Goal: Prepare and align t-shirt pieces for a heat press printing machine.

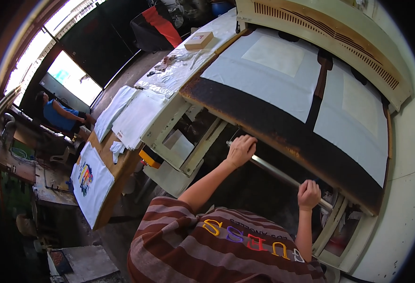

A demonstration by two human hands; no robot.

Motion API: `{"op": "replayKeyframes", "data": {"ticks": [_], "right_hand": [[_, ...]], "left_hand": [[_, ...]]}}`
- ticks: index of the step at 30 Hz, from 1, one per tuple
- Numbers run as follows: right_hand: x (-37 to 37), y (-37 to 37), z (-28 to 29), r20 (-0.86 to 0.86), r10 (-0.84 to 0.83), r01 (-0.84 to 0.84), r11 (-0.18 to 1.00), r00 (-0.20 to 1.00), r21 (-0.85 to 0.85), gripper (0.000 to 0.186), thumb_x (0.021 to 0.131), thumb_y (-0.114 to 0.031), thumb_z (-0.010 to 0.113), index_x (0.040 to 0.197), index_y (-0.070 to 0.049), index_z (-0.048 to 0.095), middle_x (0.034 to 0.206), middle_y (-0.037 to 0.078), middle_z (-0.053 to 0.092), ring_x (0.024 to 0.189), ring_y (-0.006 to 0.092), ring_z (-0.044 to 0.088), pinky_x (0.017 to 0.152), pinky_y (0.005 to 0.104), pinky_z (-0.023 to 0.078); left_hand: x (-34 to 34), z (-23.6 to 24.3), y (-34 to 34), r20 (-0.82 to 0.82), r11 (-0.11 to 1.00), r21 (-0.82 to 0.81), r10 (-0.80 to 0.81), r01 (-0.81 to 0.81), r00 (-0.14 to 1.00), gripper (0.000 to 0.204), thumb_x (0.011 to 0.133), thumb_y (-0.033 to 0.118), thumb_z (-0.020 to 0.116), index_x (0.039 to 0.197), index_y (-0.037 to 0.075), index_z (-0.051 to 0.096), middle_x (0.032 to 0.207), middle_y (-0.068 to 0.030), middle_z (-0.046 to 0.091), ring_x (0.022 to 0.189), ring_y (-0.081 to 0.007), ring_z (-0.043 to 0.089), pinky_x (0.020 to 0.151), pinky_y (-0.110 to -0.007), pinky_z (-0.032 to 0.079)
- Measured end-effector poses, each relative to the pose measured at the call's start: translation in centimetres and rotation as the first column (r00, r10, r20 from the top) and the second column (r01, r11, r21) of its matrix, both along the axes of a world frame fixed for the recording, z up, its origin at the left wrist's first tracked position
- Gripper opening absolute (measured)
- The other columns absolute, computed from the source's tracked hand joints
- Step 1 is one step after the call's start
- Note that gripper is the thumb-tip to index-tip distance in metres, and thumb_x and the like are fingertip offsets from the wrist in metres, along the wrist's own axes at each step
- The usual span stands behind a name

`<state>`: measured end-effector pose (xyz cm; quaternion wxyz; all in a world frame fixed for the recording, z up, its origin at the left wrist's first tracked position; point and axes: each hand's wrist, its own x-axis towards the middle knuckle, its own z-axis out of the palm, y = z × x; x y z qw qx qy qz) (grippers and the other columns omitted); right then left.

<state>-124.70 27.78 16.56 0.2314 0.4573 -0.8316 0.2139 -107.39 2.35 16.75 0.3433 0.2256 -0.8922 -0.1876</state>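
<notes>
My left hand (241,149) and my right hand (308,194) both grip a long metal bar (276,172) that runs along the front of a large heat press. Above the bar lies the press bed (283,129), dark and rust-stained at its edge. Two white fabric pieces (264,78) (358,127) lie flat on it, each with a paler square sheet (276,55) on top. The cream upper housing of the press (325,35) with vent slots stands behind them.
A side table (122,165) on my left holds folded white cloth (132,113) and a white shirt with a coloured print (90,181). A small cardboard box (199,40) sits further back. Another person in blue (59,115) is by the bright window.
</notes>
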Motion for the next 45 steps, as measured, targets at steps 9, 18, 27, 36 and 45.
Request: {"op": "replayKeyframes", "data": {"ticks": [9, 18, 27, 36, 45], "right_hand": [[-7.5, -9.5, 2.4, 0.739, 0.319, 0.164, 0.851, 0.594, -0.500, 0.020, 0.087, -0.017, 0.050, 0.079, 0.000, 0.058, 0.065, 0.005, 0.055, 0.060, 0.0097, 0.051, 0.056, 0.0240, 0.040], [-8.3, -24.4, -0.4, 0.185, -0.078, 0.078, 0.997, 0.980, 0.004, 0.027, 0.084, -0.028, 0.047, 0.068, -0.008, 0.057, 0.070, 0.009, 0.060, 0.064, 0.0315, 0.057, 0.054, 0.0427, 0.045], [-17.7, -29.0, -2.9, 0.067, -0.154, 0.147, 0.984, 0.986, 0.098, 0.028, 0.084, -0.029, 0.043, 0.082, -0.010, 0.064, 0.081, 0.010, 0.063, 0.071, 0.0310, 0.060, 0.057, 0.0429, 0.047], [-27.9, -35.6, -4.9, -0.002, -0.205, 0.202, 0.960, 0.979, 0.193, 0.035, 0.088, -0.030, 0.035, 0.080, -0.010, 0.063, 0.079, 0.010, 0.063, 0.069, 0.0311, 0.060, 0.058, 0.0440, 0.048], [-36.1, -41.4, -3.7, 0.062, -0.215, 0.185, 0.932, 0.975, 0.313, 0.048, 0.090, -0.040, 0.030, 0.083, -0.008, 0.064, 0.080, 0.012, 0.065, 0.071, 0.0347, 0.061, 0.060, 0.0483, 0.048]], "left_hand": [[4.6, -3.3, -6.0, 0.070, 0.835, -0.003, 0.549, -0.550, 0.833, 0.048, 0.072, 0.013, 0.061, 0.116, 0.008, 0.044, 0.120, -0.0140, 0.042, 0.111, -0.0328, 0.040, 0.090, -0.041, 0.032], [10.0, -8.7, -10.7, 0.515, 0.506, 0.314, 0.620, -0.803, 0.592, 0.041, 0.086, 0.046, 0.041, 0.090, 0.009, 0.057, 0.087, -0.0157, 0.061, 0.084, -0.0343, 0.057, 0.071, -0.045, 0.044], [9.3, -8.2, -10.5, 0.527, 0.465, 0.266, 0.663, -0.844, 0.532, 0.042, 0.085, 0.048, 0.040, 0.079, 0.010, 0.060, 0.077, -0.0117, 0.061, 0.075, -0.0297, 0.060, 0.066, -0.041, 0.047], [9.1, -8.2, -10.7, 0.605, 0.333, 0.312, 0.652, -0.890, 0.457, 0.056, 0.086, 0.055, 0.029, 0.076, 0.012, 0.062, 0.080, -0.0116, 0.062, 0.080, -0.0289, 0.060, 0.072, -0.041, 0.047], [8.3, -8.7, -10.8, 0.694, 0.171, 0.242, 0.657, -0.955, 0.293, 0.059, 0.086, 0.056, 0.027, 0.084, 0.012, 0.066, 0.087, -0.0136, 0.064, 0.087, -0.0295, 0.059, 0.078, -0.041, 0.043]]}}
